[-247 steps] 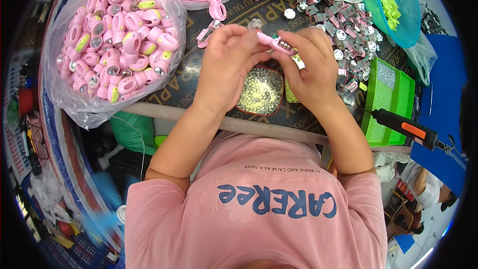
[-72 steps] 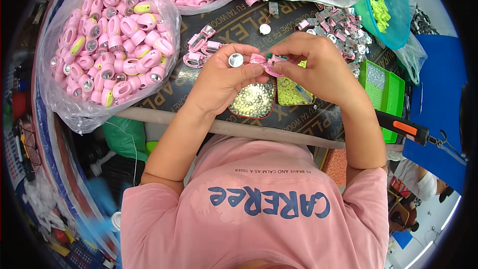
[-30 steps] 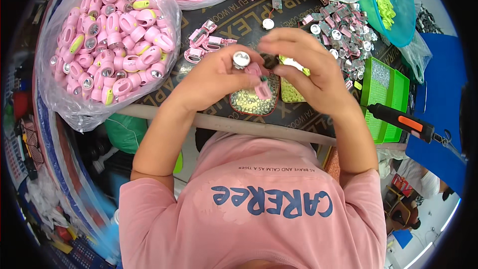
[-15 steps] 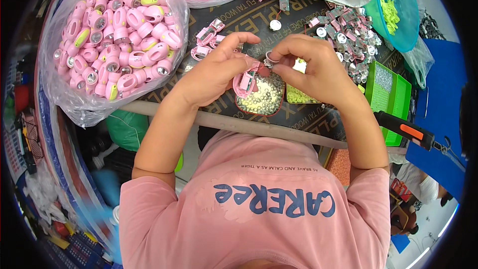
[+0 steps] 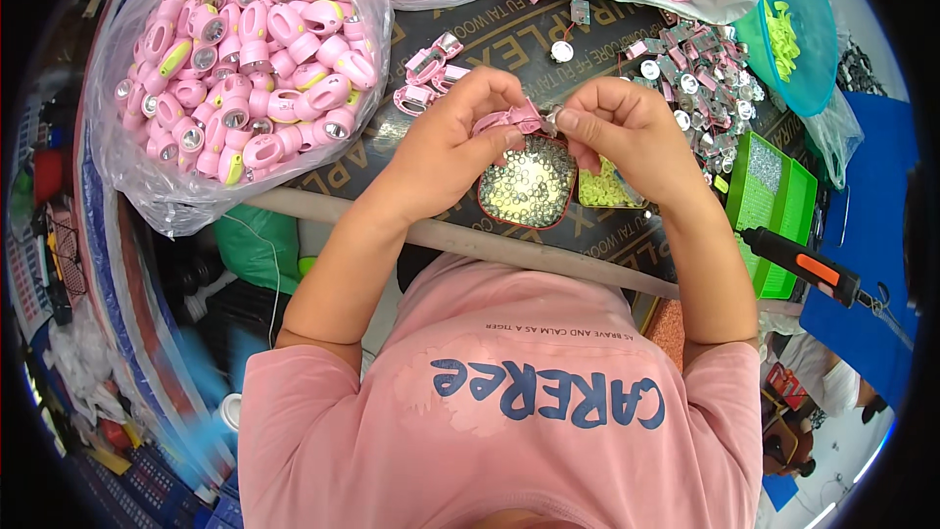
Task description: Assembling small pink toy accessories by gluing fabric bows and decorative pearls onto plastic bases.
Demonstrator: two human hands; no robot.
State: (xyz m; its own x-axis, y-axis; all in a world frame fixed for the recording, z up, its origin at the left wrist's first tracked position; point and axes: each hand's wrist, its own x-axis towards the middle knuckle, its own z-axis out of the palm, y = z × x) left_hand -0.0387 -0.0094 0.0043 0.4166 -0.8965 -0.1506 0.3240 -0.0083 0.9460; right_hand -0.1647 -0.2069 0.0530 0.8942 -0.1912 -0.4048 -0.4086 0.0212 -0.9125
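From where I stand, the two hands meet just above the middle of the frame, close enough for one to steady what the other works on. The left hand (image 5: 455, 142) has a pink case (image 5: 507, 120) gripped between thumb and fingers, its near end hidden in the grasp and its far end turned toward the other hand, probably so that end stays within reach. The right hand (image 5: 619, 129) pinches a small silvery piece (image 5: 550, 121) between thumb and forefinger, right at the end of the case; whether the two are joined I can't tell. A pinch that fine seems to suit so small a part.

Directly below the hands, a red-rimmed tin (image 5: 529, 226) of little rings (image 5: 529, 179) sits near the table's front edge (image 5: 460, 237), with yellow-green bits (image 5: 605, 186) in a box just right of it; small stuff seems kept nearest, where a short dip of the fingers gets it. A few open pink cases (image 5: 431, 61) lie left of centre, beside the left hand, while a heap of pink and silver parts (image 5: 700, 83) spreads at the upper right, handy to the right hand.

At the right, a black tool with an orange patch (image 5: 813, 264) lies across a green tray (image 5: 795, 198), its narrow end pointing inward, perhaps for an easy grab. Pink torches (image 5: 257, 49) fill a clear bag (image 5: 157, 204) in the upper left, its open mouth facing up, likely so things pass in freely.
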